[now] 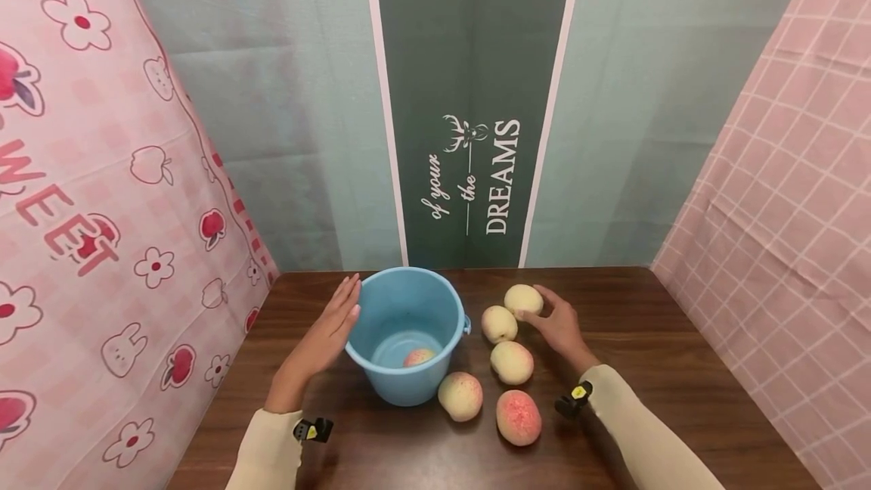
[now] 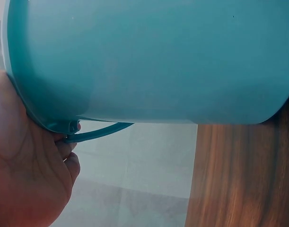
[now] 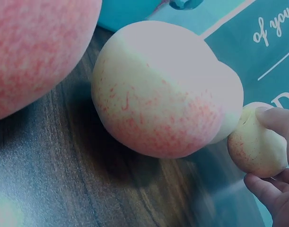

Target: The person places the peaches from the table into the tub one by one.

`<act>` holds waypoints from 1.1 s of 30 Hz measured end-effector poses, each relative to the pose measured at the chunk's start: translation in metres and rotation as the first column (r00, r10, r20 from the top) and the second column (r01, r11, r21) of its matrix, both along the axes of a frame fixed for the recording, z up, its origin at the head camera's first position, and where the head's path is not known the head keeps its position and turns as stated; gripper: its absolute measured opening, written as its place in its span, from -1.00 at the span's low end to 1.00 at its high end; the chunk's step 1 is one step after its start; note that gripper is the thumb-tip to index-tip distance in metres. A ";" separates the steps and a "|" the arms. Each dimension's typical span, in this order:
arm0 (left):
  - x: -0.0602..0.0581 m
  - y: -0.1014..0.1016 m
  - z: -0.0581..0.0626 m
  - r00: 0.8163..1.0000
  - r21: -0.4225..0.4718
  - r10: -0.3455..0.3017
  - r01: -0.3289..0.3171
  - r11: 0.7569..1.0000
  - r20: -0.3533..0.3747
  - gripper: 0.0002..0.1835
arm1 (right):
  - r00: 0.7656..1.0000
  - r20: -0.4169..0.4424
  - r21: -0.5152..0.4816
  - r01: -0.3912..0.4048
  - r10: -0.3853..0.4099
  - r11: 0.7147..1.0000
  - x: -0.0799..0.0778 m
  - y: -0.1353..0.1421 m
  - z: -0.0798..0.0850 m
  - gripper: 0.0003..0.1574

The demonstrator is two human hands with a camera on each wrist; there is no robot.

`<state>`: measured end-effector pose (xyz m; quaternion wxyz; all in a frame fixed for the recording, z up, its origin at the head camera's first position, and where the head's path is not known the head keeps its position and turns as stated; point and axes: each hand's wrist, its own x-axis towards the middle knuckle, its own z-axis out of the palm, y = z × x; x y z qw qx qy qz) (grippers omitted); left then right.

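A blue bucket (image 1: 408, 384) stands upright on the table, with one peach (image 1: 418, 357) visible inside it. My left hand (image 1: 330, 327) rests against the bucket's left rim, its fingers straight; in the left wrist view the palm touches the rim beside the bucket handle (image 2: 99, 133). At the back of a row of peaches, my right hand (image 1: 559, 324) holds a pale yellow peach (image 1: 522, 301) between thumb and fingers. The right wrist view shows this peach (image 3: 258, 142) in the fingers, with other peaches (image 3: 156, 94) nearer the camera.
Several peaches lie right of the bucket: a pale one (image 1: 500, 324), a blushed one (image 1: 512, 363), one by the bucket's base (image 1: 460, 397) and a redder one (image 1: 519, 418). Cloth curtains (image 1: 306, 134) enclose the brown wooden table (image 1: 653, 369) at the back and sides.
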<state>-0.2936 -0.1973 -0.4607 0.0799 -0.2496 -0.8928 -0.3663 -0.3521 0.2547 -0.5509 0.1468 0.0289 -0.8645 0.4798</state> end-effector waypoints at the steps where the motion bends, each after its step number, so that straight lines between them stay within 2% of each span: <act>1: 0.000 0.000 0.000 1.000 -0.002 0.000 0.000 1.000 0.002 -0.43 | 1.000 -0.004 0.005 0.001 -0.001 1.000 0.000 0.000 0.001 -0.07; 6: 0.001 -0.001 0.000 1.000 0.005 0.014 -0.014 1.000 0.012 -0.43 | 0.999 -0.040 0.015 -0.004 0.004 1.000 0.002 -0.003 0.006 -0.10; 11: 0.002 -0.002 0.000 0.999 0.005 0.029 -0.029 1.000 0.026 -0.43 | 0.998 -0.055 -0.019 -0.032 0.031 0.999 0.004 -0.008 0.013 -0.14; 17: 0.000 -0.001 0.000 0.999 0.012 0.023 -0.024 1.000 0.022 -0.43 | 0.997 -0.074 -0.025 -0.037 0.035 0.999 0.006 -0.013 0.024 -0.14; 26: 0.001 0.000 0.000 0.999 0.013 0.027 -0.028 1.000 0.032 -0.43 | 0.998 -0.065 -0.003 -0.019 0.018 1.000 0.014 -0.019 0.034 -0.14; 33: 0.002 0.001 0.000 0.999 0.016 0.029 -0.029 0.999 0.029 -0.43 | 0.995 -0.088 -0.034 -0.044 0.041 0.998 0.017 -0.021 0.041 -0.13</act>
